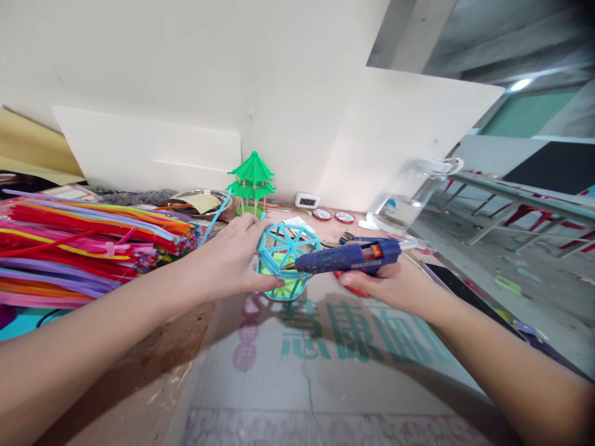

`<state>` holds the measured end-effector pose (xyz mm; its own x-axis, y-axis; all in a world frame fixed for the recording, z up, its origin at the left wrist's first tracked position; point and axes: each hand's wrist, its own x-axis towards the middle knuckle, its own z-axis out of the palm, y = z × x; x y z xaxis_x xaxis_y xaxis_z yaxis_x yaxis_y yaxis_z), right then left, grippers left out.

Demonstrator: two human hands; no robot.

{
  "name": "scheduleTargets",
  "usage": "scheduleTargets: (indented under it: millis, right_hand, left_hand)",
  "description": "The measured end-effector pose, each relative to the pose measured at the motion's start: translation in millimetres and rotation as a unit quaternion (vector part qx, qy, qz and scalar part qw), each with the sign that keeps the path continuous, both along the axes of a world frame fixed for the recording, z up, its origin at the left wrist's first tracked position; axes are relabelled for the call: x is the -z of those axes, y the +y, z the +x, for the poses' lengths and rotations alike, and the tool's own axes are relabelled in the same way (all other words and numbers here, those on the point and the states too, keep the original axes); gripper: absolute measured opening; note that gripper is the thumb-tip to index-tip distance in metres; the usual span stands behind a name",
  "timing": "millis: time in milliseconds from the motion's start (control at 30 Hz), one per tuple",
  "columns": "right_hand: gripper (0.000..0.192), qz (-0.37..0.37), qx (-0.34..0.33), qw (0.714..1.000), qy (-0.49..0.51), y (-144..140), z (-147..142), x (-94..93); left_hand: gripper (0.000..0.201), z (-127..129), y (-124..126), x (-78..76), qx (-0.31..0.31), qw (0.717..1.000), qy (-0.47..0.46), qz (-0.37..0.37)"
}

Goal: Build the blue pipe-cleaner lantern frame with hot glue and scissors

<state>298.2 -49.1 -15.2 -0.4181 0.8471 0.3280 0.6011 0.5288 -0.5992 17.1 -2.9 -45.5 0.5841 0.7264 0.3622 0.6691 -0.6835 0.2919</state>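
Note:
My left hand [239, 251] is closed around the left side of a small light-blue frame [294, 249] with a spoked, wheel-like top and upright posts. Yellow-green material shows inside its base. In my right hand [390, 279] is a dark-blue hot glue gun [320, 260], pointing left. Its nozzle is at the near edge of the frame's top; whether it touches I cannot tell. A light-blue pipe cleaner [216, 217] slants up behind my left hand. Beyond the frame stands a green two-tiered pavilion model [253, 170] on thin posts.
Bundles of coloured pipe cleaners [83, 241] cover the left side. A white digital timer [307, 201], two round red-rimmed discs [344, 217] and a clear pitcher [400, 207] with water stand at the back. A dark phone-like slab [465, 294] lies on the right. A white panel rises behind.

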Motion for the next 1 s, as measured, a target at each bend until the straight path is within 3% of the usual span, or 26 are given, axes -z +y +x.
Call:
scheduleTargets:
  millis: [167,467,700,1000]
  right_hand:
    - [0.015,-0.008,-0.01,1.0,0.001,0.1,-0.6,-0.8]
    - [0.026,-0.004,0.0,1.0,0.004,-0.3,-0.6,-1.0]
    - [0.033,-0.006,0.012,1.0,0.0,-1.1,1.1,0.5]
    - [0.029,-0.023,-0.004,1.0,0.006,-1.9,-0.7,-1.6]
  left_hand:
    - [0.093,0.6,-1.4,-1.6,-0.004,1.0,0.0,-0.004]
    - [0.084,0.2,-0.7,-1.6,0.001,1.0,-0.002,-0.005]
    - [0.089,0.3,-2.3,-1.8,-0.007,1.0,-0.005,-0.007]
    - [0.084,0.8,-1.6,-2.4,-0.001,1.0,-0.008,-0.009]
